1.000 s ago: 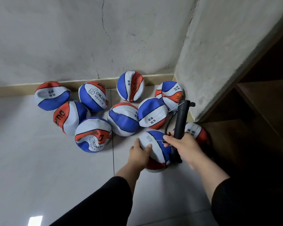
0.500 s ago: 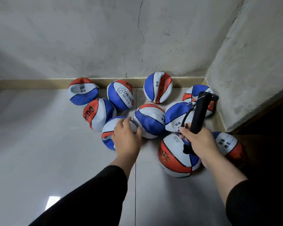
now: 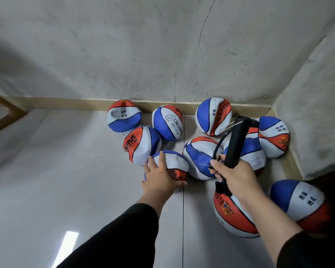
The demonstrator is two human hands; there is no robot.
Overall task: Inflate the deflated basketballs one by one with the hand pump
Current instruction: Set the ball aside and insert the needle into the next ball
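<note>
Grey tiled floor (image 3: 46,180), corner of two rough concrete walls (image 3: 124,45) w/ beige skirting (image 3: 66,103) along the base.

Item 1: left hand (image 3: 160,176). Fingers spread, palm down, laid over a crumpled deflated ball (image 3: 177,163) (white/blue/red); thumb side at its lower edge. Black sleeve (image 3: 114,235) on forearm.

Item 2: right hand (image 3: 237,176). Curled round black hand pump (image 3: 235,146), gripping barrel at lower end; pump tilted, handle end up and away from hand. Thin black hose (image 3: 218,146) loops just left of barrel. Needle tip too small to tell.

Item 3: round orange/white ball (image 3: 230,215), directly under right wrist, looks firm. Pump's lower end just above it; contact not clear.

Item 4: blue/white/red ball (image 3: 300,204), right of right forearm, near wall corner.

Item 5: deflated balls beyond both hands, approx. seven, dented, clustered against skirting. Incl. one touching right-hand fingers (image 3: 198,157); one behind pump barrel (image 3: 249,151); one marked "CHILDREN" (image 3: 167,122); one marked "DUI.." (image 3: 141,145), just beyond left fingertips.

Item 6: wooden frame edge (image 3: 6,115), far left of left hand.
</note>
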